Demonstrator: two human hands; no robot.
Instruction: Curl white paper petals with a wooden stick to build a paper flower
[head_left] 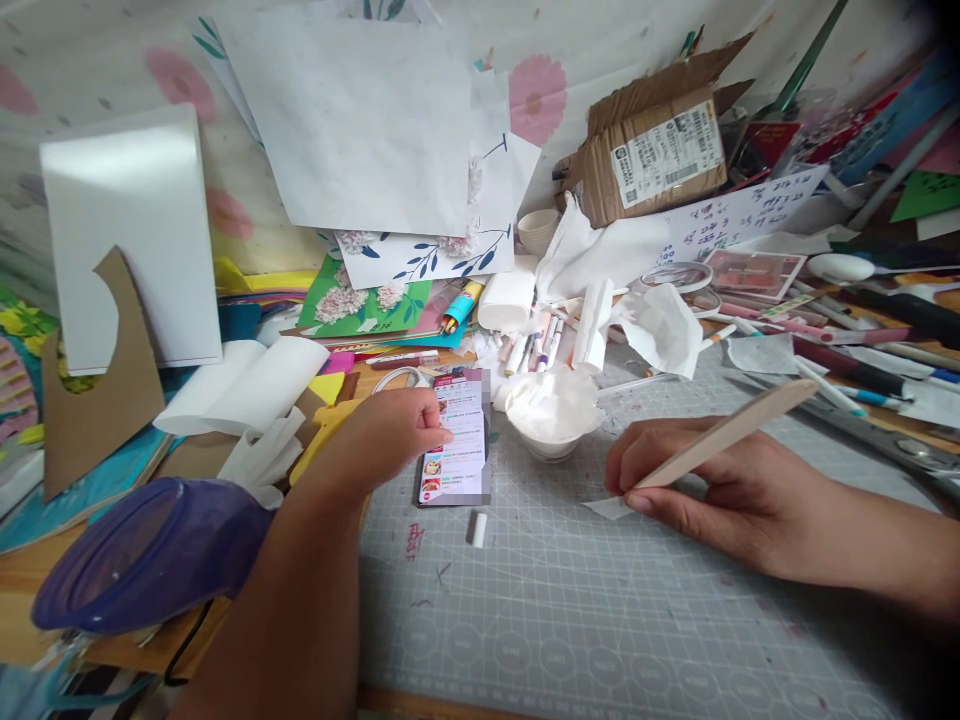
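While the left hand (397, 430) hovers over the phone (461, 470), it hides part of the screen; its fingers curl inward, and I can't tell whether the tips press together or touch the glass. Blurring masks the screen's right edge. The right hand (712, 490) pinches one flat wooden stick (727, 435) above the grey mat (562, 600). A pale scrap (607, 508) pokes out beneath those fingers, its other end hidden. I count one phone, one paper-filled bowl (555, 450), one white stub (479, 530), two white rolls (244, 385). Markers behind are too jumbled to count. The bowl stands between phone and right hand; a torn cardboard box (649, 150) sits farther back.
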